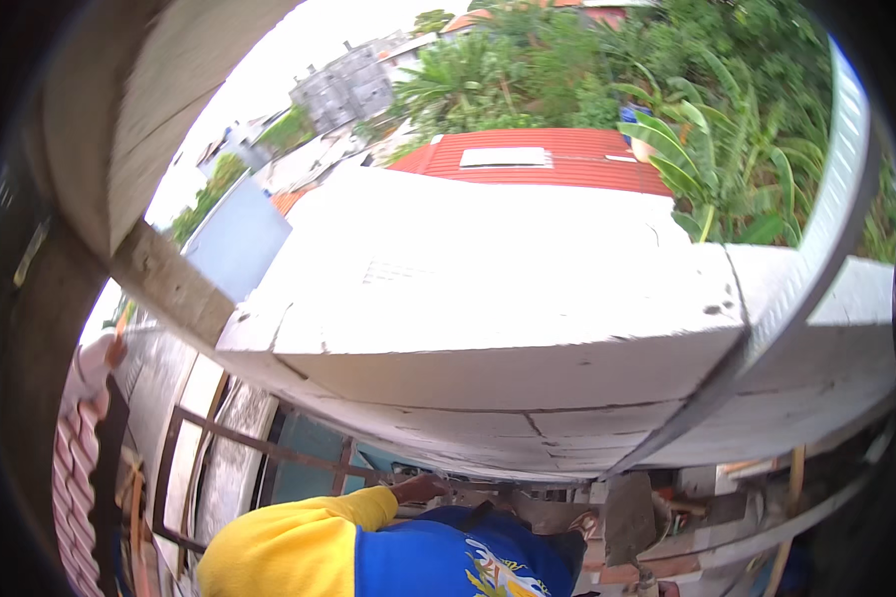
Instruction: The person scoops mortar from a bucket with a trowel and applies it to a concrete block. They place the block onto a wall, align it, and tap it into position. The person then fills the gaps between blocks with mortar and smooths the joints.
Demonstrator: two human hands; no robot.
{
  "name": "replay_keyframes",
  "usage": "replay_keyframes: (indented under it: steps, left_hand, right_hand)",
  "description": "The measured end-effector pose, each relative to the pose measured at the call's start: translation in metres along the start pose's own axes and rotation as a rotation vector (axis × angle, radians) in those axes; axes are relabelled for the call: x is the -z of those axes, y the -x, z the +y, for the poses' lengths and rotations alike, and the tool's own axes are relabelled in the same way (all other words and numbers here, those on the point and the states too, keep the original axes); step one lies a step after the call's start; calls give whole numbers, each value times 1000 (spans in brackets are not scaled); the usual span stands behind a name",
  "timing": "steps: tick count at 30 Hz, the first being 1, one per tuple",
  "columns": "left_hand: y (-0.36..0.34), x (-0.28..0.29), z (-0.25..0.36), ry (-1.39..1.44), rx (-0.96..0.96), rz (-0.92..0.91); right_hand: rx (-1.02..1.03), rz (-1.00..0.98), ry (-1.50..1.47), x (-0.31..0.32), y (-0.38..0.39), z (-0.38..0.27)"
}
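Two hands of one person appear low in the view, in front of a pale block wall [508,383] whose top surface is bleached by strong light. The left hand [420,488], at the end of a yellow sleeve [279,547], lies before the lower part of the wall; its fingers are too small and dark to tell whether it grasps anything. The right hand [669,589], cut off by the lower edge, shows only in part, closed at the handle of a trowel [629,522]. The trowel stands right of the person's blue shirt [408,562], below the wall's near face, its grey blade pointing up the view and its handle down. A ribbed metal strip [831,219] crosses the wall at the right, curved by the lens, while a concrete beam [174,284] slants down to the wall's left end. Beneath the beam is a brown frame [159,488]. Beyond the wall lie a red corrugated roof [587,169], broad-leaved green plants [747,169] and, farther left, a grey building [343,95].
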State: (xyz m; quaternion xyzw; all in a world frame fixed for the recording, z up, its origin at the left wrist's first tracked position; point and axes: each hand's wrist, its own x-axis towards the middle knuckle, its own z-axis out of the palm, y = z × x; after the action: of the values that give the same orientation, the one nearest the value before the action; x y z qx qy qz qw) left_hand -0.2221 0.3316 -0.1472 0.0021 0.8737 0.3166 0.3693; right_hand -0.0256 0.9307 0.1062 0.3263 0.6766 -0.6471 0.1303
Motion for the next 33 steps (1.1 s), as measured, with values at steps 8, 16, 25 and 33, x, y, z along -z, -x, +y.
replay_keyframes:
  steps: [8, 16, 25, 33]
  left_hand:
    - [-10, -69, -121, -461, -155, 387]
    - [146, 3, -52, 618, 240, 1361]
    - [301, 87, -82, -160, 588, 2055]
    - [343, 97, -144, -173, 819, 1986]
  right_hand:
    - [779, -372, 599, -74, -35, -174]
    - [1062, -798, 778, -284, -47, -239]
    - [1240, -677, 1018, -338, -25, -249]
    - [1199, -573, 862, -320, 27, -306]
